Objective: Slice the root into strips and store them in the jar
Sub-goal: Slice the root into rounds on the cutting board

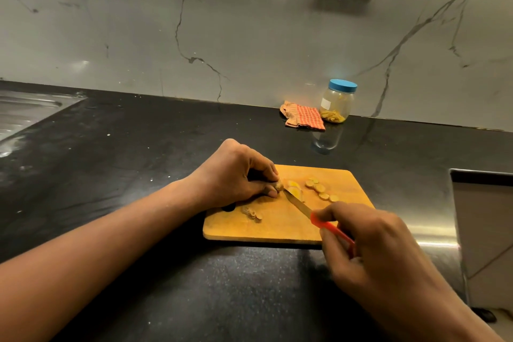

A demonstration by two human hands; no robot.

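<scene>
Knobbly tan root stub: on the wooden cutting board, pinched by the curled fingers of my left hand. Steel knife, red plastic handle: gripped by my right hand, tip against the stub. Risk: stub short, my fingertips just beside the edge; a slip would likely nick them. Blue-lidded clear jar: well apart, closed.

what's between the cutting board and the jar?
Head view: only bare black countertop, showing the jar's reflection. The checked cloth sits beside the jar, off that line.
</scene>
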